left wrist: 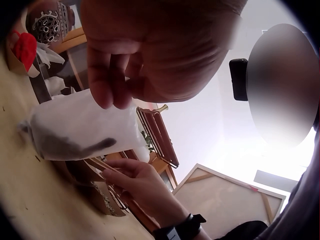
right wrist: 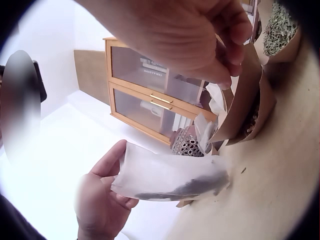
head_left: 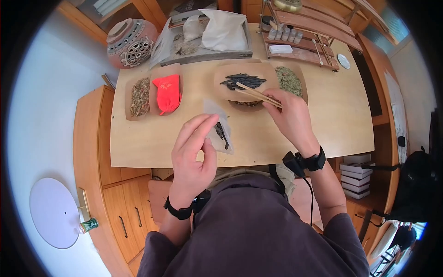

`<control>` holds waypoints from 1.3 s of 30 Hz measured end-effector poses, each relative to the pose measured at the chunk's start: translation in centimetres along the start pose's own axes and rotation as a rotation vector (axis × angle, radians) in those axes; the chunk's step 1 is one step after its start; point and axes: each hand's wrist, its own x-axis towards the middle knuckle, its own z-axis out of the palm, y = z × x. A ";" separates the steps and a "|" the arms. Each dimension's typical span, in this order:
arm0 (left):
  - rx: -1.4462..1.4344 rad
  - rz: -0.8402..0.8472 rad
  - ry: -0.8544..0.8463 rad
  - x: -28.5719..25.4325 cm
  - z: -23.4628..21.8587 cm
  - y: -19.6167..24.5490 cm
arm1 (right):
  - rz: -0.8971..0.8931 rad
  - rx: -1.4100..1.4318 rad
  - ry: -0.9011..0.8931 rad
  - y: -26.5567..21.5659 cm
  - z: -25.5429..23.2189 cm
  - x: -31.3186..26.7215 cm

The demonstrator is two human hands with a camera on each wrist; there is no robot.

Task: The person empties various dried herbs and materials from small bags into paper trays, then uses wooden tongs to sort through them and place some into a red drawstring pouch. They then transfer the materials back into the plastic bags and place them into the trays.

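The person's 2 hands are working apart. The left hand (head_left: 194,145) is pinching the rim of a white translucent pouch (right wrist: 165,172), and the right hand (head_left: 290,117) is gripping a pair of slim pale wooden tongs or chopsticks (head_left: 258,94).

Everything is lying around 1 landmark, the oval brown paper tray (head_left: 227,95) on the pale wooden desk (head_left: 341,122). The pouch is hanging mouth-up on the tray's near left side, probably so its opening is staying wide; whether its base is touching the desk, I cannot tell. The wooden tips are pointing into the tray's heap of slim black sticks (head_left: 242,81), likely to be sparing the fingers contact; whether they are pinching a stick is not showing.

Right of the tray, a heap of dried green leaf (head_left: 289,79) is sitting; left of it, a bright red cloth bag (head_left: 168,94) is lying, both seemingly kept within reach.

The pouch is looking thin and slightly creased, with several dark pieces gathering toward its lower end and showing through the wall.
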 end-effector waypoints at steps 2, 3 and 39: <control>-0.010 -0.006 -0.001 0.1 0.0 0.0 | -0.054 -0.030 0.038 0.5 0.6 0.6; -0.016 -0.009 -0.003 0.1 0.0 0.0 | -0.047 -0.027 0.033 0.7 0.7 0.9; -0.082 -0.047 0.002 0.9 0.8 -0.2 | 0.143 0.822 -0.157 -2.9 -1.9 -6.2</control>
